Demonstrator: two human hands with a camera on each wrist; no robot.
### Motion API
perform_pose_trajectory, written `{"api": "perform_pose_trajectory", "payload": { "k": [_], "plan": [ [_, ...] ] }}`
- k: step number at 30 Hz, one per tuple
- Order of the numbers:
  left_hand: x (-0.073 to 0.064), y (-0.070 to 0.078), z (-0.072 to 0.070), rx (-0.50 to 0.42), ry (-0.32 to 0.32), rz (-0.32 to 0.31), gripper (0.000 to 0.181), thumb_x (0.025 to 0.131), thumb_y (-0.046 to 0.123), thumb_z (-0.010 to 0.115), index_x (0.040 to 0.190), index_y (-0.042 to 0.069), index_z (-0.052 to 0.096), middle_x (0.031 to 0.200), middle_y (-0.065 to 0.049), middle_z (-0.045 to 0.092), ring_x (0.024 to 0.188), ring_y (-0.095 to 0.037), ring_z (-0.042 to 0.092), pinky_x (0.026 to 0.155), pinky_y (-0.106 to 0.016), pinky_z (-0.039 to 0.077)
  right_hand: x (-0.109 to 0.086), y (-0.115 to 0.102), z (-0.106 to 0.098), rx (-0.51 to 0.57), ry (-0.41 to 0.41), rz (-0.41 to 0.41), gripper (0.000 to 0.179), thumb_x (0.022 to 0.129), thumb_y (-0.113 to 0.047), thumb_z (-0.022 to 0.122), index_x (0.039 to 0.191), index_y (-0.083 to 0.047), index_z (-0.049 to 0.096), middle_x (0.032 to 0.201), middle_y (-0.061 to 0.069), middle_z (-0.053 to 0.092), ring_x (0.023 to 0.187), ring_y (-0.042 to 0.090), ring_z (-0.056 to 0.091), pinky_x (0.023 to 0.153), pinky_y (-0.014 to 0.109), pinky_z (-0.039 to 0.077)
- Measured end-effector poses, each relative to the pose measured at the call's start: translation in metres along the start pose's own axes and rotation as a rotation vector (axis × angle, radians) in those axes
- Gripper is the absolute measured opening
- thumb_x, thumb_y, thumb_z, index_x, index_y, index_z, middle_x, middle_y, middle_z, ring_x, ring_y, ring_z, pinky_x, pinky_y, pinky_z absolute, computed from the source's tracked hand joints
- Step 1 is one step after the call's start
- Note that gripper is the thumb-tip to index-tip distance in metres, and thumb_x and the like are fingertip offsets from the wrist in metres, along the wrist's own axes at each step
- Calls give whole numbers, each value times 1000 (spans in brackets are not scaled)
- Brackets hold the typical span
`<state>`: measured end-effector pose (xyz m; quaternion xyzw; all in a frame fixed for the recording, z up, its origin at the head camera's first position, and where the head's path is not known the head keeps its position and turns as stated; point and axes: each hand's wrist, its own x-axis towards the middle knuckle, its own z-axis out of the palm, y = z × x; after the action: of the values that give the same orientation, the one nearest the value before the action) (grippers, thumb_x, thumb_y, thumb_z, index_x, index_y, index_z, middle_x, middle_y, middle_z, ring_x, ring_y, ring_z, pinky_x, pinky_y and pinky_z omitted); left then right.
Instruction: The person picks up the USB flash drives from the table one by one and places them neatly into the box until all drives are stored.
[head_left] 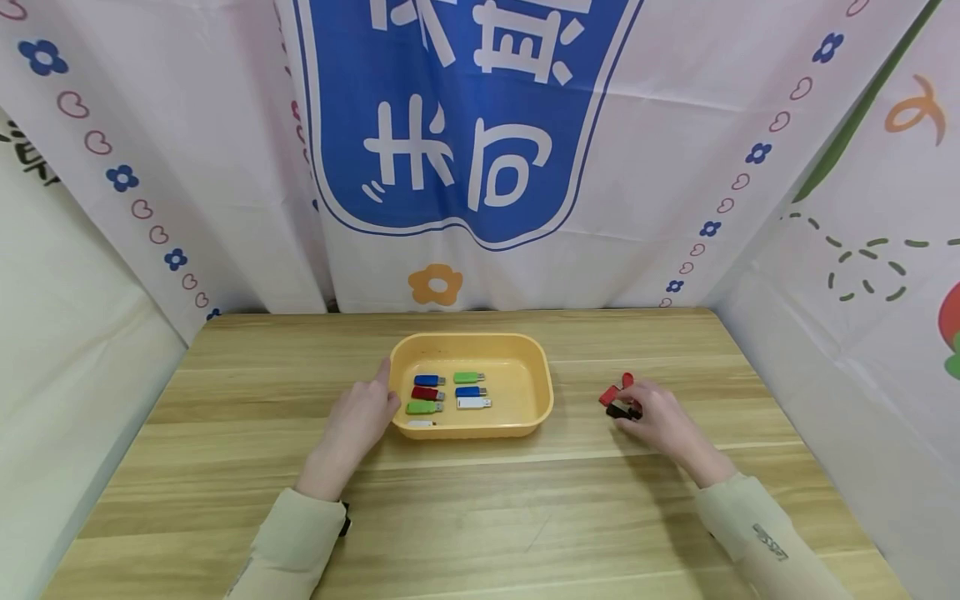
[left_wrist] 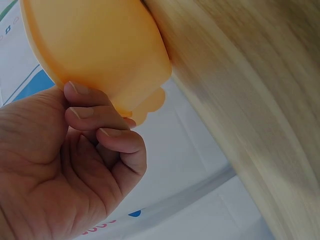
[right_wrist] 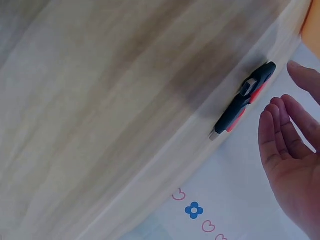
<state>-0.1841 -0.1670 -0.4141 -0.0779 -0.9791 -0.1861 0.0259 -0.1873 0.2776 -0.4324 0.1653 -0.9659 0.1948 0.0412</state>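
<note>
My left hand (head_left: 362,414) holds the left rim of a yellow plastic tray (head_left: 546,387), its thumb over the edge. In the left wrist view several curled fingers lie against the tray's outer wall (left_wrist: 100,45). Inside the tray, USB sticks lie in two columns, among them a blue one (head_left: 427,380), a dark red one (head_left: 426,393), a green one (head_left: 423,407) and a white one (head_left: 472,403). Right of the tray, my right hand (head_left: 660,421) hovers over red USB sticks (head_left: 609,396) and black USB sticks (right_wrist: 231,116). In the right wrist view thumb and fingers are apart, holding nothing.
The wooden table (head_left: 480,517) carries the tray near its middle. A printed white curtain (head_left: 637,167) hangs along the back edge, and white side cloths (head_left: 847,333) stand at left and right.
</note>
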Motion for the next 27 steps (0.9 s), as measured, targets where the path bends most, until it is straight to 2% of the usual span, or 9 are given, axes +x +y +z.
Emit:
{"api": "perform_pose_trajectory", "payload": {
  "k": [7, 12, 19, 27],
  "plan": [
    [0, -1, 0, -4, 5, 5, 61, 94, 9, 57, 148, -10, 36, 53, -1, 43, 42, -12, 39, 40, -23, 29, -2, 5, 6, -35, 31, -16, 27, 76, -7, 84, 99, 2, 72, 96, 13, 67, 82, 24, 64, 72, 40, 56],
    [0, -1, 0, 2, 10, 8, 61, 94, 9, 57, 148, -10, 37, 53, -1, 43, 43, -12, 39, 41, -24, 29, -2, 6, 7, -57, 39, -27, 25, 75, -5, 84, 97, 3, 73, 94, 13, 68, 81, 24, 66, 71, 40, 57],
    [-1, 0, -1, -3, -2, -3, 61, 95, 10, 57, 149, -9, 36, 54, -2, 45, 43, -13, 41, 41, -24, 31, -3, 4, 8, -64, 32, -50, 23, 75, -1, 83, 94, 4, 72, 94, 16, 69, 82, 25, 67, 71, 40, 57],
    [-1, 0, -1, -9, 2, 5, 62, 95, 9, 57, 149, -10, 35, 53, -1, 44, 43, -12, 39, 41, -23, 30, 0, 3, 10, -107, -22, -50, 18, 78, 1, 79, 96, 3, 74, 96, 17, 68, 92, 31, 68, 80, 46, 58]
  ]
}}
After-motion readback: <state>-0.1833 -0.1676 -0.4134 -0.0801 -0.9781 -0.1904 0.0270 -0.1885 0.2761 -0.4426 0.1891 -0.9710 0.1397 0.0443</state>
